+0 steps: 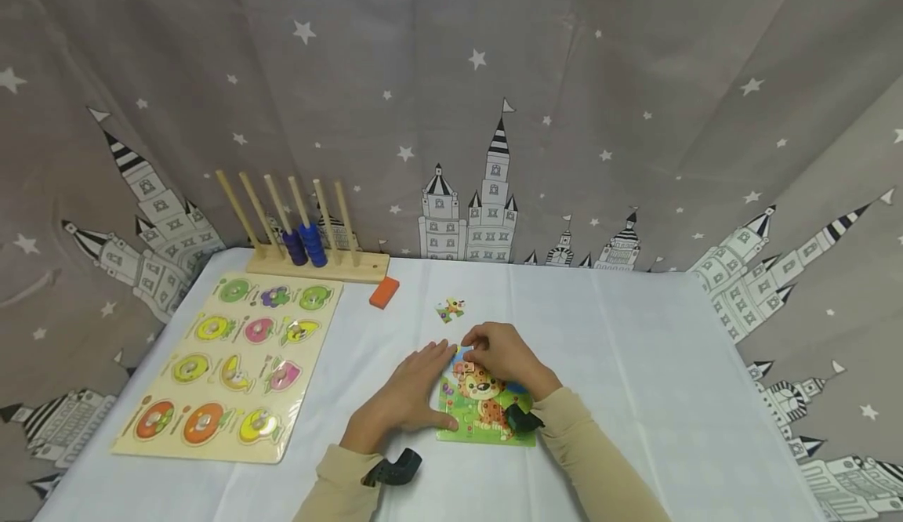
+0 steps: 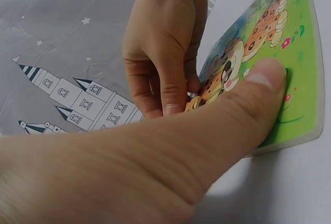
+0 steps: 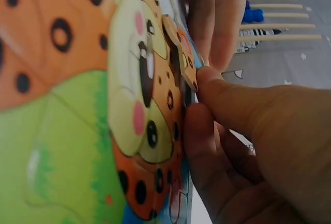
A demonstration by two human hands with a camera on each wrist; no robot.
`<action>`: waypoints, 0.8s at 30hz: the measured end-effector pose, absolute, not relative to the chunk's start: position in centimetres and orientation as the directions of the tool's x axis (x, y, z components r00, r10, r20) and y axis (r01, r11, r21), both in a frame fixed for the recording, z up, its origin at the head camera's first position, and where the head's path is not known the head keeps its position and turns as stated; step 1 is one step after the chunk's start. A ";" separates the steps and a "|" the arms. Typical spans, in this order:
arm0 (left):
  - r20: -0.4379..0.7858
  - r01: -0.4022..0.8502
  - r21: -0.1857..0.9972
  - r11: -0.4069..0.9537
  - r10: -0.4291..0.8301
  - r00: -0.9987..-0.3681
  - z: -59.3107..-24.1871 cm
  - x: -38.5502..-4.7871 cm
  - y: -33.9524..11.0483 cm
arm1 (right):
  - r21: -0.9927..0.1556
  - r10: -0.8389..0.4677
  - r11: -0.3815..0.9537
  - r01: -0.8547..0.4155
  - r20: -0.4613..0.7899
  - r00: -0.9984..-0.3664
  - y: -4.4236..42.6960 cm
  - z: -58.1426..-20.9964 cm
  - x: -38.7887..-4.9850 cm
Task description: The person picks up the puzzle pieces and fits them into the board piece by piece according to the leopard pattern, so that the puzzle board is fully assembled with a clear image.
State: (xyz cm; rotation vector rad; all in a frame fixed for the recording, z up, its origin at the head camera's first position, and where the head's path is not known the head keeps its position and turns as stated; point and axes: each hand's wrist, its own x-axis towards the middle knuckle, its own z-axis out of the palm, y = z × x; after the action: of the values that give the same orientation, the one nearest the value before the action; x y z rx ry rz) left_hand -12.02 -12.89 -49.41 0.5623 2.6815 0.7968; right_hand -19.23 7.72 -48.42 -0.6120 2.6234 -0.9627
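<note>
A leopard jigsaw puzzle (image 1: 458, 404) in a green and blue board lies on the white table in the head view. My left hand (image 1: 409, 393) spans its left side with fingers spread. Its thumb (image 2: 269, 74) rests on the green lower corner, as the left wrist view shows. Over the puzzle's top edge, my right hand (image 1: 504, 353) pinches a small orange puzzle piece (image 3: 183, 53) between thumb and finger. That piece is tilted, raised above the leopard's head in the right wrist view. Another loose puzzle piece (image 1: 450, 309) lies on the cloth beyond the board.
At the left lies a wooden fruit peg board (image 1: 306, 357). Behind it stands a wooden rack (image 1: 367, 266) of upright pegs with blue and purple rings. An orange block (image 1: 384, 292) sits beside the rack. A grey castle-patterned curtain (image 1: 564, 75) hangs behind the table.
</note>
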 end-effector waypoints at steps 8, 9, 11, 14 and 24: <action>-0.168 0.289 0.563 0.774 0.450 -0.877 -49.6 -12.1 -13.0 | -0.622 -0.476 0.706 -0.338 -0.063 -0.877 7.5 -48.3 -18.6; -0.171 0.286 0.563 0.775 0.448 -0.878 -49.6 -12.1 -13.0 | -0.619 -0.472 0.708 -0.339 -0.059 -0.880 7.5 -48.4 -18.6; -0.171 0.287 0.561 0.776 0.448 -0.877 -49.5 -12.2 -13.0 | -0.613 -0.471 0.710 -0.346 -0.048 -0.881 7.4 -48.5 -18.6; -0.170 0.291 0.560 0.776 0.451 -0.876 -49.4 -12.2 -13.0 | -0.608 -0.471 0.711 -0.353 -0.040 -0.881 7.4 -48.5 -18.7; -0.166 0.296 0.564 0.771 0.456 -0.874 -49.4 -12.3 -13.1 | -0.601 -0.470 0.713 -0.361 -0.028 -0.882 7.6 -48.9 -18.9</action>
State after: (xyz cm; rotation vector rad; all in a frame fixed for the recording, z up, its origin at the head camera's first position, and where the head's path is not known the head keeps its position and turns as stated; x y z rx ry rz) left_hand -12.26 -13.08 -49.37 0.5821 2.6727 0.7796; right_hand -18.87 7.63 -48.91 -0.6713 2.7398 -0.9043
